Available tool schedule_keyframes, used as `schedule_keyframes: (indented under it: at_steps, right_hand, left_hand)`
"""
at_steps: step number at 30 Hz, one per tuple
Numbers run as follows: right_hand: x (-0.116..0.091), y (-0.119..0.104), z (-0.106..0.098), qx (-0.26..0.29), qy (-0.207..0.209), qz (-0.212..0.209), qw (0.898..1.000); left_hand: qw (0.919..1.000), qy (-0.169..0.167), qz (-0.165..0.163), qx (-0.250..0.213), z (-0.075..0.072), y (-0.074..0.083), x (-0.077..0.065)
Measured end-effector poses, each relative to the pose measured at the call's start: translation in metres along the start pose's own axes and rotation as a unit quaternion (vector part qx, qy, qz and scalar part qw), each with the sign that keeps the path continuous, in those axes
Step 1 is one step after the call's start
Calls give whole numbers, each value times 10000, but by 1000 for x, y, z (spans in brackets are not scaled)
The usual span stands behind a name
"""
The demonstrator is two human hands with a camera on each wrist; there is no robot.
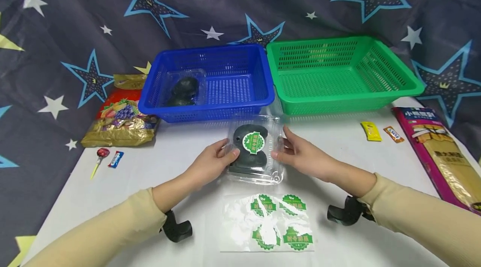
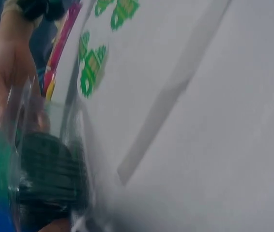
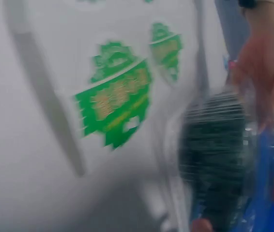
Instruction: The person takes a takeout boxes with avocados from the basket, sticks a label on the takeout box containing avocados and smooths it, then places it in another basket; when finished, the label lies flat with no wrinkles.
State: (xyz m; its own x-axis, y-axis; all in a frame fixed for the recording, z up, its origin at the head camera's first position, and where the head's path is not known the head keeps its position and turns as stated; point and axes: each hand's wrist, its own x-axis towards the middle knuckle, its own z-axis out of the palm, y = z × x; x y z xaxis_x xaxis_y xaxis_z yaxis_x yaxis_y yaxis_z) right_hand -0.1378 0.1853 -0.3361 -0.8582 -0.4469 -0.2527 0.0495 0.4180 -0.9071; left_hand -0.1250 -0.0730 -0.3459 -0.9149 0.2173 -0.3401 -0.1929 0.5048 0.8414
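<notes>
A clear plastic clamshell box [image 1: 276,174] is held above the white table, between both hands. Inside lie dark green, avocado-like fruits [image 1: 252,161], and a round green-and-white sticker [image 1: 253,142] is on the lid. My left hand [image 1: 210,160] grips the box's left side, thumb on top. On the opposite side, my right hand [image 1: 306,157] grips it the same way. A sheet of green stickers [image 1: 236,227] lies nearer me, below the box. Both wrist views catch the box from the side, blurred, with the dark fruit [image 2: 47,169] showing through the plastic.
Behind the box stand a blue basket [image 1: 210,113], with a similar filled box [image 1: 202,81] inside, and a green basket [image 1: 349,102]. Left are a candy bag [image 1: 124,121], a lollipop [image 1: 101,154] and a blue-wrapped candy [image 1: 116,159]. Right are small candies [image 1: 371,131] and a noodle-like pack [image 1: 439,150].
</notes>
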Motion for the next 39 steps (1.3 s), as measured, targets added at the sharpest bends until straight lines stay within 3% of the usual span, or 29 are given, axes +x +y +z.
schedule_keyframes:
  at_steps: [5,14,21,32,36,39]
  right_hand:
    - [1,7,-12,88,-212,-204,9995]
    - [-1,21,-19,68,-342,-127,9993]
    - [-13,22,-10,305,-292,-174,9990]
    - [-23,22,-10,700,-379,-506,9955]
    - [-26,22,-12,714,-247,-475,9960]
    - [-33,22,-15,667,-185,-412,9967]
  left_hand:
    - [9990,-258,12,-355,6,3,-1]
    - [9920,-722,883,-540,3,3,9]
    - [9879,-998,975,-681,0,-5,16]
    - [9729,-1602,1212,-1144,-4,-7,22]
    - [9779,-1475,1305,-706,-3,-6,23]
    - [9809,-1041,1610,326,-4,0,20]
